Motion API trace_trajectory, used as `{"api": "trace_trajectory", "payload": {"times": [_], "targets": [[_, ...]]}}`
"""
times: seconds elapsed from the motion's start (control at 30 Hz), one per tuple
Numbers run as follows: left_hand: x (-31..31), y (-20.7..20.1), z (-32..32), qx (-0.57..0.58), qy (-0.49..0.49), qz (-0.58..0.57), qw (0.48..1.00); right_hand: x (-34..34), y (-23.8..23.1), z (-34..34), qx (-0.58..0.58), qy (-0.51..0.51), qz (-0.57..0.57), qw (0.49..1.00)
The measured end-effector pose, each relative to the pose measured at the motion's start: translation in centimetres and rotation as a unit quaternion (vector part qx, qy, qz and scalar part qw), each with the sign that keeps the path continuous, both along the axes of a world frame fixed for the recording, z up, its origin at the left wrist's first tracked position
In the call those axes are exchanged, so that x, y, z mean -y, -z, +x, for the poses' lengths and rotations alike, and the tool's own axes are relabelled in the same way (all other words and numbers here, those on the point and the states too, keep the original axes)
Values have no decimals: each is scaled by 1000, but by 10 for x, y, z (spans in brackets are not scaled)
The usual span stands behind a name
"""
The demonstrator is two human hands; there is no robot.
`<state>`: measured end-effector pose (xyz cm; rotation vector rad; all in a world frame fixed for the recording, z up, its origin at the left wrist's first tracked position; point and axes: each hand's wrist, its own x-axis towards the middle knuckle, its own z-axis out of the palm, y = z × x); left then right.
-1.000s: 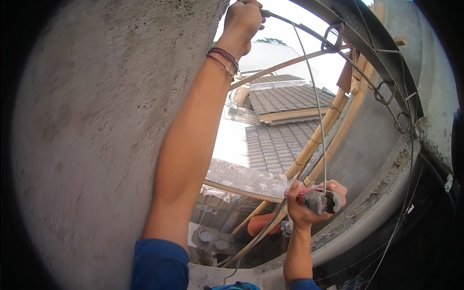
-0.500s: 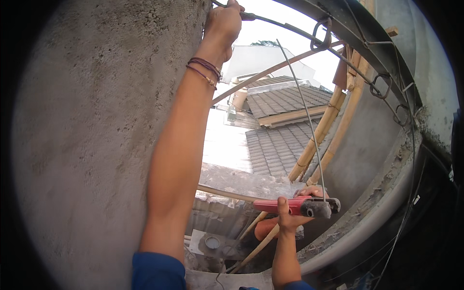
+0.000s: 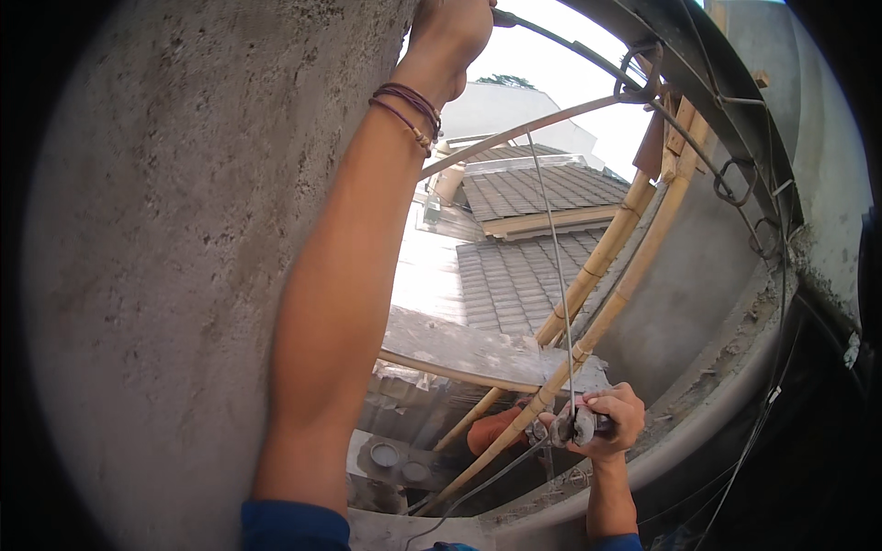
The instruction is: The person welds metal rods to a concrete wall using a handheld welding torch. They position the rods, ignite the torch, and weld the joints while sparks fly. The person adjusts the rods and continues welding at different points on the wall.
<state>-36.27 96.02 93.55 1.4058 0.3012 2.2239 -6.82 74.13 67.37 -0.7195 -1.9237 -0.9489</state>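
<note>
At the top edge, my left hand reaches up beside the rough concrete wall. It is closed around a dark steel rod, its fingers partly cut off by the picture's edge. Lower right, my right hand grips a welding electrode holder, seen mostly from its grey, worn jaw end. A long thin welding rod stands up from those jaws, its upper tip near a diagonal wooden pole. A cable runs below the holder.
A curved dark steel beam with metal loops spans the upper right. Bamboo poles slant behind the welding rod. Beyond a concrete ledge lie grey tiled roofs. A person's orange-brown sleeve or limb-like shape shows below.
My right hand has moved right and down and turned the electrode holder, so its red body is mostly hidden. The welding rod's tip has dropped. My left hand appears slightly higher and further right.
</note>
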Motion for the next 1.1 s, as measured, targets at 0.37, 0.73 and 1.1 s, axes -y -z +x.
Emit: {"api": "trace_trajectory", "payload": {"times": [0.37, 0.73, 1.1], "targets": [[8, -6, 0, 4, 17, -22, 1000, -1, -49, 14, 93, 58, 83, 990], [11, -4, 0, -8, 24, -9, 1000, -4, -69, 7, 108, 53, 95, 988], [16, -2, 0, -25, 16, 11, 1000, -10, -60, 11, 101, 21, 85, 991]]}}
